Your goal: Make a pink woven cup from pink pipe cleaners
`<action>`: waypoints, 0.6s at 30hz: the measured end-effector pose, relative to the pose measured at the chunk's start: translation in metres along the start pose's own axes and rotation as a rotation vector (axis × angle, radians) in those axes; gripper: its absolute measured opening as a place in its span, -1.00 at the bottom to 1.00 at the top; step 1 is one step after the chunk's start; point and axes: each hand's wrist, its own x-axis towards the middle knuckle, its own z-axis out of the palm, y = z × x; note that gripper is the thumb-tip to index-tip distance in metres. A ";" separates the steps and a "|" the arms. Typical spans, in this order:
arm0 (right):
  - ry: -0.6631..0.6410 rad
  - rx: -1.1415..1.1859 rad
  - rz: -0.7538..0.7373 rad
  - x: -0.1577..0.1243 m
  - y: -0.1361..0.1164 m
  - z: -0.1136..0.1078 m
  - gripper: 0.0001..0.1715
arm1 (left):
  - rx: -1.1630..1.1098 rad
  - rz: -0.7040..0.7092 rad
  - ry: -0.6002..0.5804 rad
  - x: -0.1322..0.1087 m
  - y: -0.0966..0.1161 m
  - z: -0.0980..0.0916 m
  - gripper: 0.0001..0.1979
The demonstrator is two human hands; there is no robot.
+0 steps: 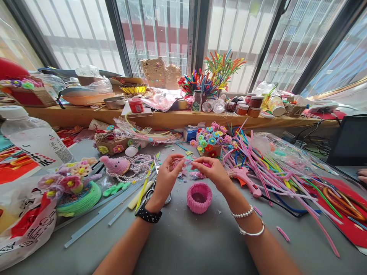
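Note:
My left hand is closed in a pinch, and what its fingertips hold I cannot make out against the scraps behind. Close beside it, my right hand is closed around a small pink fuzzy piece, probably pipe cleaner. Just below both hands stands a round pink fuzzy pot with a hollow middle. Scissors lie partly hidden beneath my left hand and wrist. To the right of my right hand rests a pink glue gun. Small coloured scraps lie beyond the fingers.
Pink pipe cleaners spread over the right side. A basket of fuzzy flowers stands behind the hands. Glue sticks, a pink fuzzy bird, pearl strands and a plastic bottle are left. A person's hand shows far right.

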 end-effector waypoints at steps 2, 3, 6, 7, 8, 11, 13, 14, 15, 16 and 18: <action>0.042 -0.028 -0.029 0.001 0.001 -0.001 -0.72 | 0.114 0.102 -0.012 -0.001 0.001 -0.001 -0.83; 0.062 -0.068 -0.059 0.001 0.000 -0.002 -0.74 | 0.164 0.154 -0.017 -0.001 0.001 -0.002 -0.84; 0.091 -0.252 -0.175 0.001 -0.001 -0.005 -0.82 | 0.299 0.285 -0.026 0.000 0.003 -0.004 -0.86; 0.089 -0.312 -0.211 0.000 -0.002 -0.005 -0.84 | 0.340 0.319 -0.028 0.000 0.003 -0.005 -0.84; 0.083 -0.363 -0.244 0.000 -0.003 -0.005 -0.85 | 0.373 0.348 -0.034 0.000 0.004 -0.006 -0.82; 0.046 -0.464 -0.327 -0.001 -0.005 -0.006 -0.85 | 0.427 0.387 -0.093 0.001 0.004 -0.008 -0.74; 0.030 -0.496 -0.369 -0.002 -0.006 -0.006 -0.85 | 0.439 0.378 -0.129 0.002 0.003 -0.008 -0.74; 0.028 -0.498 -0.383 -0.002 -0.006 -0.007 -0.85 | 0.446 0.371 -0.136 0.002 0.002 -0.008 -0.75; 0.030 -0.490 -0.390 -0.002 -0.006 -0.007 -0.85 | 0.453 0.366 -0.135 0.002 0.001 -0.008 -0.76; 0.037 -0.473 -0.391 -0.003 -0.007 -0.007 -0.85 | 0.462 0.365 -0.132 0.002 0.000 -0.008 -0.78; 0.055 -0.429 -0.382 -0.003 -0.007 -0.008 -0.86 | 0.471 0.362 -0.128 0.002 -0.002 -0.008 -0.80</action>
